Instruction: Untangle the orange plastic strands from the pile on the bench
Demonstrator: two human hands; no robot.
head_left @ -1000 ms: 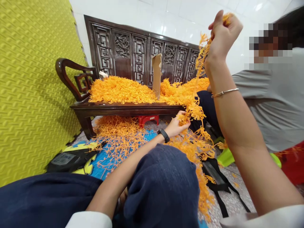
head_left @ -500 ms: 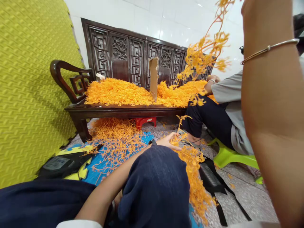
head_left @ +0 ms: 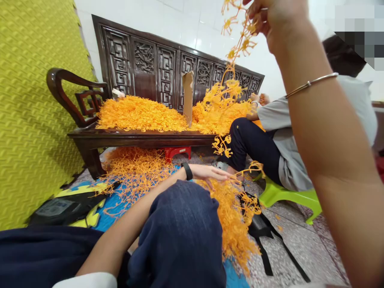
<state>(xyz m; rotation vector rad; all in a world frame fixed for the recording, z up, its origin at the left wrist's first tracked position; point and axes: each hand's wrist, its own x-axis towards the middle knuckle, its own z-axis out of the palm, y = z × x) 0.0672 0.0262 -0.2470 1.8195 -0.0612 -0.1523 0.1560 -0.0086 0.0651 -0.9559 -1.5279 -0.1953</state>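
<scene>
My right hand (head_left: 267,18) is raised at the top right, its fingers pinched around an orange branching plastic strand (head_left: 229,90). Flower-like tips dangle along the strand, its lower end hanging before the bench. Low in the middle, my left hand (head_left: 212,173) stretches its fingers flat over a heap of similar orange strands (head_left: 232,218) beside my knee. A thin sprig (head_left: 250,170) pokes out past those fingertips; whether they touch it is unclear.
A dark carved wooden bench (head_left: 144,140) bears orange piles split by a cardboard piece (head_left: 187,98). Bare orange stems (head_left: 135,176) lie below, near a red stool (head_left: 177,152). Another person sits right on a green stool (head_left: 291,200). Black straps (head_left: 264,248) lie on the floor.
My right hand has come into view from above, bringing the strand left and down. My left hand has flattened from a curled grip. The view has shifted slightly right.
</scene>
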